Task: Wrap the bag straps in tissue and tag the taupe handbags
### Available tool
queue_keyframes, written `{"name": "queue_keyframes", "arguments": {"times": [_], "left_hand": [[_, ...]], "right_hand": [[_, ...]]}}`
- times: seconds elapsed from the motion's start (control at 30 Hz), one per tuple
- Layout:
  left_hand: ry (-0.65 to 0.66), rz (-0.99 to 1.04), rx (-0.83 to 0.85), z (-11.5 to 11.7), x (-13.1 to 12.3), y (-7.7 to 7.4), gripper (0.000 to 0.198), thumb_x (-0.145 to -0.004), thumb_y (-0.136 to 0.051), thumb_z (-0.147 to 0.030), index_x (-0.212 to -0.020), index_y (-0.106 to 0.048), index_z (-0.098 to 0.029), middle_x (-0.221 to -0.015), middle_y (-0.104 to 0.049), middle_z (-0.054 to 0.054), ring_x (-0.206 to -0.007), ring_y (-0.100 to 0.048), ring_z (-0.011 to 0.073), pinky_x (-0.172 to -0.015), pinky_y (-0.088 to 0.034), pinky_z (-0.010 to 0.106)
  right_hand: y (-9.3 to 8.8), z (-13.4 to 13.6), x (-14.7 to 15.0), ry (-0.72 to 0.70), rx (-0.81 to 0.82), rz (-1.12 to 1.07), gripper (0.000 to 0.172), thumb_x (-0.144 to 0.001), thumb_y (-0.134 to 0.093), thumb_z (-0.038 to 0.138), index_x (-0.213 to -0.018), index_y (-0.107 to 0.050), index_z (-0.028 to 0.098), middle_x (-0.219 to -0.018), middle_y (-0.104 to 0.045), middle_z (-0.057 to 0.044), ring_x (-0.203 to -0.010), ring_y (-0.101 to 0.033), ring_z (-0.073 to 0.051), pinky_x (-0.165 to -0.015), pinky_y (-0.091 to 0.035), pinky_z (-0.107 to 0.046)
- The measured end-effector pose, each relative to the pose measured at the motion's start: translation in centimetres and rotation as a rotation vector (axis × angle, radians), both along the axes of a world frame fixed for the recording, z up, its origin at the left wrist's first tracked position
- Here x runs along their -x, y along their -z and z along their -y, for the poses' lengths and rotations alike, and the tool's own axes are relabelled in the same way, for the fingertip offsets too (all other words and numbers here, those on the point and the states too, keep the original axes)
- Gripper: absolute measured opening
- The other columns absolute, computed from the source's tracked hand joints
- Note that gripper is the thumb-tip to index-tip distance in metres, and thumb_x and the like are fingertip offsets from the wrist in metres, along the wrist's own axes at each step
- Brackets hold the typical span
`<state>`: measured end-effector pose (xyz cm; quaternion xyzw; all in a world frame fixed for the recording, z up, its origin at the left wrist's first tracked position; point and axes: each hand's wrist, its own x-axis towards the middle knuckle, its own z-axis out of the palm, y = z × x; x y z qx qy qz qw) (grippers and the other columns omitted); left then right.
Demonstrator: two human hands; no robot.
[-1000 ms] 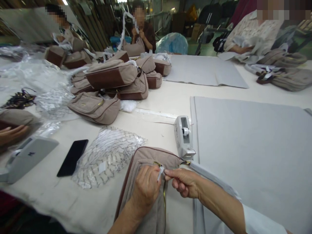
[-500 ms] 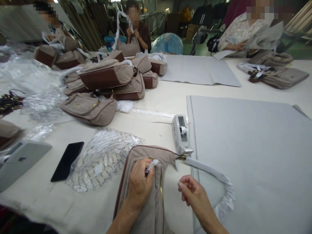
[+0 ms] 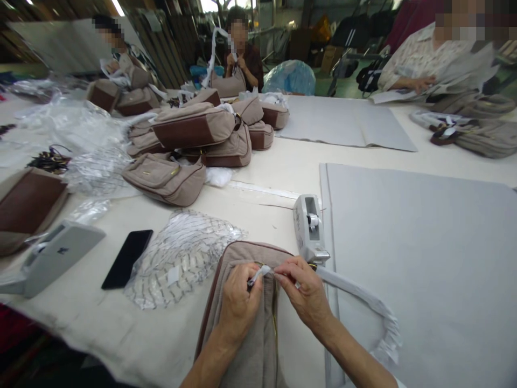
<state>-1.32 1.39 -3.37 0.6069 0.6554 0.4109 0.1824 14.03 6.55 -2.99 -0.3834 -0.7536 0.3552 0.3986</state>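
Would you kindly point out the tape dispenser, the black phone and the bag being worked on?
tape dispenser (image 3: 307, 229), head view, on its body.
black phone (image 3: 127, 258), head view, screen centre.
bag (image 3: 246, 350), head view, on its fabric.

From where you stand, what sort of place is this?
Most likely a handbag finishing or packing workshop: matching beige bags lie piled on a long shared table, other people handle more, and a tape dispenser sits beside grey wrapping paper.
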Motion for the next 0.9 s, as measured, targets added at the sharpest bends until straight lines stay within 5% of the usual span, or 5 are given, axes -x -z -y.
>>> {"name": "queue_keyframes", "arguments": {"times": [0.3,0.53,0.67,0.9], "left_hand": [[-0.157,0.235,0.270,-0.1,0.0,-1.0,0.011,-0.084,-0.051,-0.027,-0.083,-0.057,-0.018,-0.082,-0.064,0.003,-0.079,-0.060,0.0175,-0.072,-0.043,0.027],[-0.224,0.588,0.440,-0.8,0.2,-0.6,0.018,-0.078,-0.057,-0.034,-0.076,-0.055,-0.016,-0.050,-0.047,-0.006,-0.044,-0.043,0.0095,-0.046,-0.033,0.020],[-0.238,0.804,0.450,-0.9,-0.1,-0.6,0.020,-0.072,-0.061,-0.033,-0.070,-0.052,-0.015,-0.055,-0.049,-0.005,-0.044,-0.042,0.0068,-0.045,-0.033,0.019],[-0.231,0.778,0.478,-0.8,-0.3,-0.9,0.021,-0.073,-0.062,-0.034,-0.071,-0.056,-0.013,-0.065,-0.052,-0.002,-0.049,-0.039,0.0062,-0.045,-0.034,0.018]], "right_hand": [[1.3,1.9,0.0,-0.068,-0.057,0.088,0.017,-0.090,-0.045,0.010,-0.089,-0.060,0.019,-0.084,-0.052,-0.004,-0.075,-0.050,-0.014,-0.065,-0.040,-0.023],[2.3,2.5,1.9,0.024,-0.351,0.220,0.021,-0.092,-0.042,0.012,-0.081,-0.059,0.016,-0.074,-0.054,-0.003,-0.066,-0.043,-0.014,-0.060,-0.032,-0.025],[2.9,2.7,2.9,0.055,-0.480,0.280,0.018,-0.093,-0.044,0.015,-0.085,-0.060,0.014,-0.073,-0.057,-0.004,-0.065,-0.043,-0.015,-0.061,-0.030,-0.028],[3.9,3.0,3.5,0.144,-0.486,0.294,0.016,-0.093,-0.046,0.019,-0.093,-0.061,0.014,-0.072,-0.058,-0.004,-0.066,-0.044,-0.016,-0.063,-0.031,-0.030]]}}
